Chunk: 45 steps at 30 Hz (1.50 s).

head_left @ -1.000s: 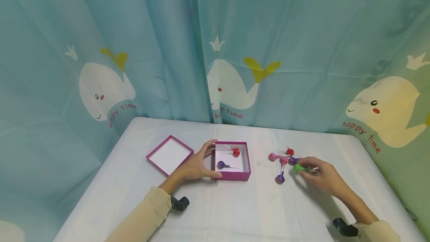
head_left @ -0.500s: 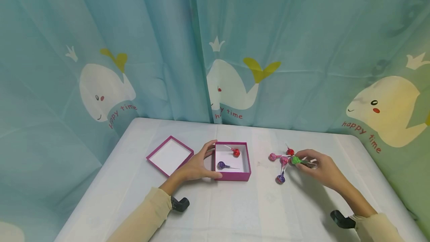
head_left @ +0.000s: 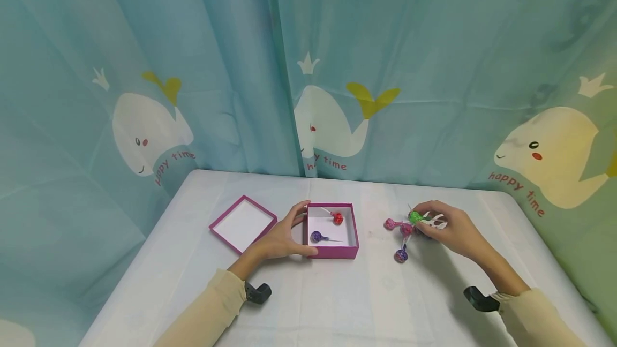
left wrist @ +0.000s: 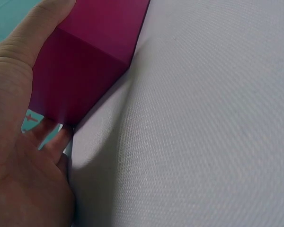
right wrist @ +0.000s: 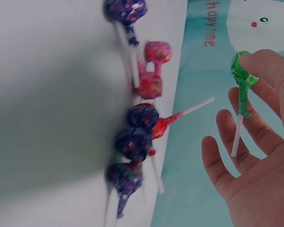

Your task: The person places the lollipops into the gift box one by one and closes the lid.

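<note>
My left hand [head_left: 279, 241] grips a magenta box [head_left: 333, 253] at its left side, thumb at the front wall and fingers towards the back. In the left wrist view, the thumb lies against the box's wall [left wrist: 80, 80]. Inside lie a red lollipop [head_left: 338, 219] and a purple lollipop [head_left: 316, 236]. Between thumb and finger, my right hand [head_left: 455, 230] pinches a green lollipop [right wrist: 244, 78] by its wrapped head, raised above the others. Below it are several lollipops, with pink [right wrist: 150, 84], purple [right wrist: 135, 142] and red [right wrist: 164, 125] wrappers; the hand partly hides them in the head view.
The shallow magenta-edged lid [head_left: 245, 224], white inside, lies left of the box, close to my left forearm. A white cloth [head_left: 347, 304] covers the table. Behind its far edge hangs a blue-green curtain [head_left: 241, 68] with whale prints.
My right hand has lifted the green lollipop and carried it left and away from me, over the pile. The left hand and box have stayed in place.
</note>
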Available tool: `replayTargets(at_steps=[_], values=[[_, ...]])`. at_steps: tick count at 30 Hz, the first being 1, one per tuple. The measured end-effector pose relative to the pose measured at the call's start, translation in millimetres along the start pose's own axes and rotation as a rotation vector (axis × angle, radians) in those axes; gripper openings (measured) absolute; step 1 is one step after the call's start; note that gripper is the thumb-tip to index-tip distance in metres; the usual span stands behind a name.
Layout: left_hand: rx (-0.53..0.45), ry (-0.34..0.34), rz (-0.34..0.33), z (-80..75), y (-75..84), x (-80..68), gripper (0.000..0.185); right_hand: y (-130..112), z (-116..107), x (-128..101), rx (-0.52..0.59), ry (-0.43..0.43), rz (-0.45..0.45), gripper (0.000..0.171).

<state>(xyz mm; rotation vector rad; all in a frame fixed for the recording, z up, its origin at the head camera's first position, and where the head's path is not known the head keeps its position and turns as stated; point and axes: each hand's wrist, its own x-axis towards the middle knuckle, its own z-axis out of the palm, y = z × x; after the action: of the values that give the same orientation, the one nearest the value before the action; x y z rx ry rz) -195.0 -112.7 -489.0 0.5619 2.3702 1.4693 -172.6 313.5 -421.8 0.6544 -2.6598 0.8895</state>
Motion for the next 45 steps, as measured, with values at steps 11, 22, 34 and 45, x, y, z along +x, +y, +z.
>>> replayTargets(at_steps=[11, 22, 34, 45], values=[[-0.001, 0.004, 0.007, 0.6, -2.0, 0.0, 0.115, -15, 7, 22, 0.036, -0.023, -0.044, 0.026], [0.008, 0.005, 0.013, 0.9, -0.1, -0.7, 0.115, -35, 17, 43, 0.099, -0.053, -0.055, 0.026], [0.018, -0.001, 0.005, -0.5, 2.5, -0.2, 0.116, -67, 45, 75, 0.186, -0.158, -0.024, 0.026], [0.048, 0.017, 0.032, -3.5, 8.0, -1.7, 0.114, -94, 87, 105, 0.238, -0.225, -0.069, 0.022]])
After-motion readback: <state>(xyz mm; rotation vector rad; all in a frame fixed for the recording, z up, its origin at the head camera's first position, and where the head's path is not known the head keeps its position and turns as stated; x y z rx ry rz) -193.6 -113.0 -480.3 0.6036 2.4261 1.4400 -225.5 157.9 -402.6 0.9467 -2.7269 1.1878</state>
